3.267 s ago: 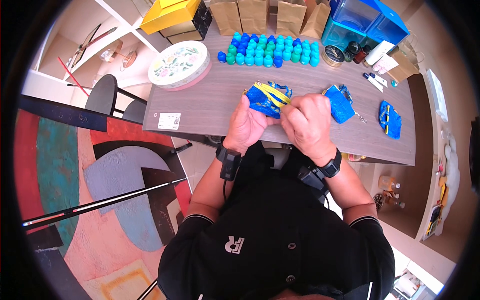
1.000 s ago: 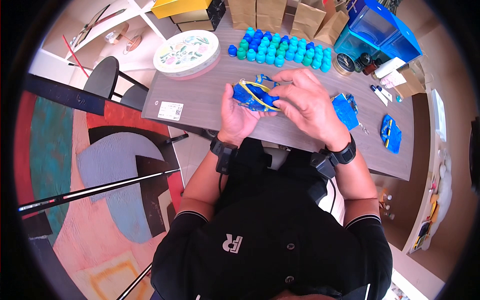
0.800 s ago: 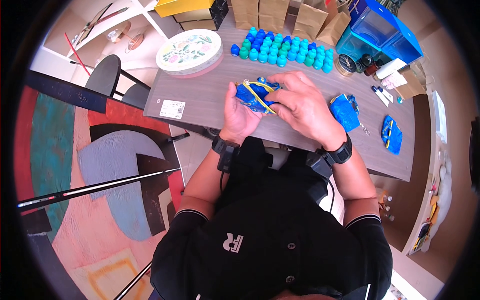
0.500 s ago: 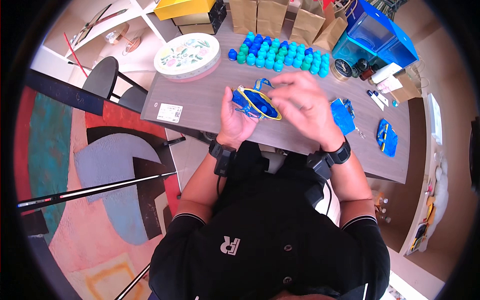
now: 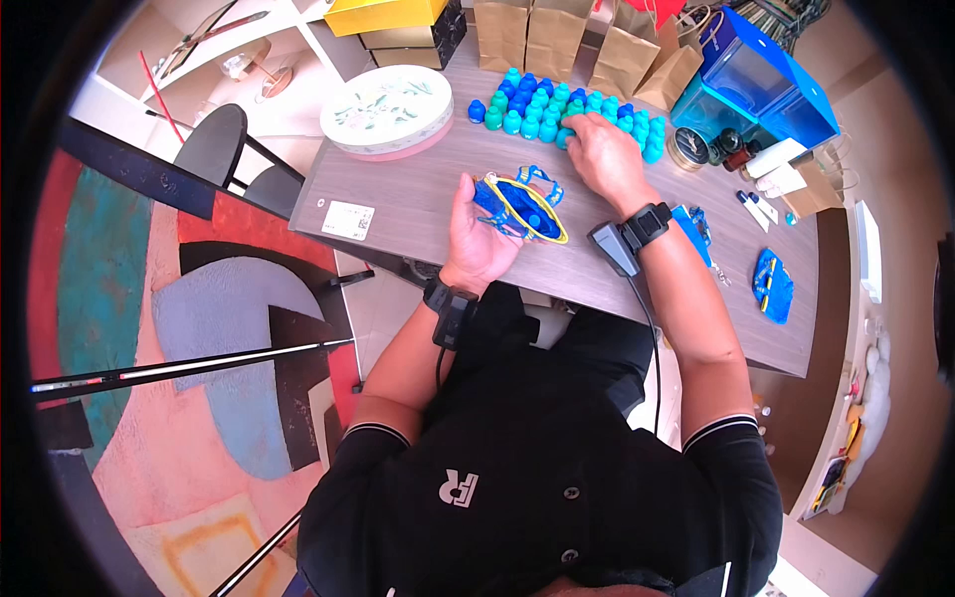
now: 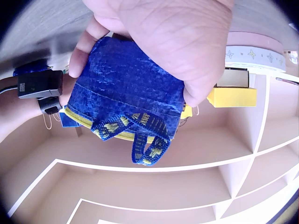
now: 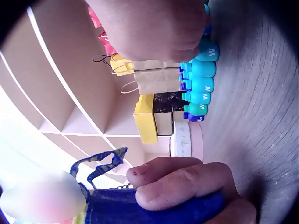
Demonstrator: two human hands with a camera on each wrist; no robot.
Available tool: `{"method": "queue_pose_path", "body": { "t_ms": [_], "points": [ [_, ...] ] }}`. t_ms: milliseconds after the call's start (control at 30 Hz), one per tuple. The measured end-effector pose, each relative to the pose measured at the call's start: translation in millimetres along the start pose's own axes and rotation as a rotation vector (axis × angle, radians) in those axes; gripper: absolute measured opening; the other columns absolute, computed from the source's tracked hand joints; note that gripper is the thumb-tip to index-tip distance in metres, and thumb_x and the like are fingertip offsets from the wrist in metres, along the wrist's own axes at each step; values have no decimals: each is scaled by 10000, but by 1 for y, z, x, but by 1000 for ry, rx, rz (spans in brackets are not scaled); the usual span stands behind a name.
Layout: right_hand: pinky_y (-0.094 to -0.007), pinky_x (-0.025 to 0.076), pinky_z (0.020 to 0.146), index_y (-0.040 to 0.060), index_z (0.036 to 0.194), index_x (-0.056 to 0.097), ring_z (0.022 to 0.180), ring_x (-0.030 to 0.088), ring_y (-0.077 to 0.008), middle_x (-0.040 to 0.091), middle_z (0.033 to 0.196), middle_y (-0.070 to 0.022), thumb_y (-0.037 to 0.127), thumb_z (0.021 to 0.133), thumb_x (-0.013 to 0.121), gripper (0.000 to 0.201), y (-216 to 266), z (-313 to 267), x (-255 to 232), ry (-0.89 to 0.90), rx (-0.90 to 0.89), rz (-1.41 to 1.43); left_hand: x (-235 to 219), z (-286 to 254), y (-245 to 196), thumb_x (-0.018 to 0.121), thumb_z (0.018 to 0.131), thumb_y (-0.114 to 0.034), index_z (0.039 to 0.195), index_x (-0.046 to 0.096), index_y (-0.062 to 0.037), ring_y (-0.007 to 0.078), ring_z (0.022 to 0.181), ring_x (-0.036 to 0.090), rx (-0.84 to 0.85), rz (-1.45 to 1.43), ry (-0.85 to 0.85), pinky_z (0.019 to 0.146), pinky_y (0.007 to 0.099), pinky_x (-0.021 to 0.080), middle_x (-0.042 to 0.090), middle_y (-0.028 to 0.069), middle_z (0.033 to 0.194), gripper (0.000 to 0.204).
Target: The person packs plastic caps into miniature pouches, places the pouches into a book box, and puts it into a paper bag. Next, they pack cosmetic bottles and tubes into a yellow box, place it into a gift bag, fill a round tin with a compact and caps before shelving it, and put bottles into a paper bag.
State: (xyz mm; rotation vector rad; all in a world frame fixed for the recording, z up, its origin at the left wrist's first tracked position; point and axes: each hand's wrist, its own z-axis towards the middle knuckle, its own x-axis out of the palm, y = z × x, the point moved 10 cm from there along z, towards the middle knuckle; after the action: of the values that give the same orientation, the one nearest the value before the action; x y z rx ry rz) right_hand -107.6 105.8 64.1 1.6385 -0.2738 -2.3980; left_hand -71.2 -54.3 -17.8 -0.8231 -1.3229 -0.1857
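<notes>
My left hand [image 5: 476, 239] holds a small blue zip pouch [image 6: 126, 79] with yellow trim and patterned strap handles, fingers and thumb at its two sides. In the head view the pouch's mouth gapes wide, and a round lighter-blue thing [image 5: 534, 220] shows inside. My right hand [image 5: 605, 159] is over the front row of small blue, teal and green bottles [image 5: 512, 123], its thumb and fingertips pinching the top of a teal bottle [image 5: 563, 138]. The right wrist view shows several bottles [image 7: 202, 84] marked W beside that hand, which hides the others.
Two more blue pouches lie to the right, one [image 5: 682, 221] partly behind the right forearm, one [image 5: 772, 286] near the table's edge. A floral round box [image 5: 386, 107] stands left. Paper bags [image 5: 557, 45] and a blue clear bin [image 5: 761, 75] line the back.
My right hand was working at the yellow-edged pouch with a blue bottle at its mouth; it has since let go and moved out to the bottle rows. The left hand keeps holding the pouch.
</notes>
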Motion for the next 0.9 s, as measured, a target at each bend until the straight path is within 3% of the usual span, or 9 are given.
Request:
{"method": "queue_pose_path", "body": {
  "t_ms": [200,267,300,367,400,467,600,733,900],
  "points": [
    [-466,543,779,87,1009,677,909,686,-336,690,1001,-146,170,889,657,147,2,-10,-15,-70,0,29,1,2,0,443,984,-661,1195,648,-171,346,1122,641,6,-31,51,902,494,520,683,177,1183,571],
    [-422,543,746,70,1014,677,849,676,-321,677,972,-137,115,880,686,141,19,-24,-62,-209,0,264,-2,1,1,441,988,-655,1184,654,-180,348,1126,639,10,-12,4,913,504,517,682,175,1182,556],
    [-422,543,746,70,1014,677,849,676,-321,677,972,-137,115,880,686,141,27,-30,-76,-202,4,266,-3,1,1,441,988,-655,1184,654,-180,348,1126,639,7,-14,-3,913,504,517,682,175,1182,556],
    [-377,537,727,45,1034,677,810,650,-299,652,959,-124,65,860,723,181,45,-44,-114,-280,-64,648,-1,1,2,445,988,-652,1183,658,-186,338,1149,631,-10,-15,37,946,511,507,684,152,1188,548],
    [-377,537,727,45,1034,677,810,650,-299,652,959,-124,65,860,723,181,50,-48,-125,-281,-56,649,-3,2,3,445,988,-652,1183,658,-186,338,1149,631,-17,-14,34,946,511,507,684,152,1188,548],
    [-359,536,732,27,1058,673,830,640,-290,632,970,-116,48,847,737,221,84,-59,-140,-204,-305,660,0,2,0,446,989,-649,1183,660,-201,311,1177,621,23,-84,40,988,505,490,681,121,1212,533],
    [-394,534,805,50,1004,668,938,641,-304,632,1025,-98,63,801,753,222,118,-67,-129,-205,-496,461,2,1,0,416,1015,-626,1189,651,-107,283,1181,630,30,-70,11,1033,488,480,682,110,1219,595],
    [-420,525,884,46,995,664,1052,622,-320,631,1159,-127,39,744,779,276,128,-68,-105,-122,-514,340,8,1,0,403,1025,-614,1201,651,-104,263,1172,634,26,-83,83,1015,459,490,686,105,1213,594],
    [-434,506,946,42,920,678,1125,603,-322,624,1214,-130,72,739,767,204,130,-68,-85,-100,-514,237,3,1,1,382,1031,-614,1204,648,-104,255,1162,637,24,-28,-3,996,440,497,684,102,1208,602]
  ]
}}
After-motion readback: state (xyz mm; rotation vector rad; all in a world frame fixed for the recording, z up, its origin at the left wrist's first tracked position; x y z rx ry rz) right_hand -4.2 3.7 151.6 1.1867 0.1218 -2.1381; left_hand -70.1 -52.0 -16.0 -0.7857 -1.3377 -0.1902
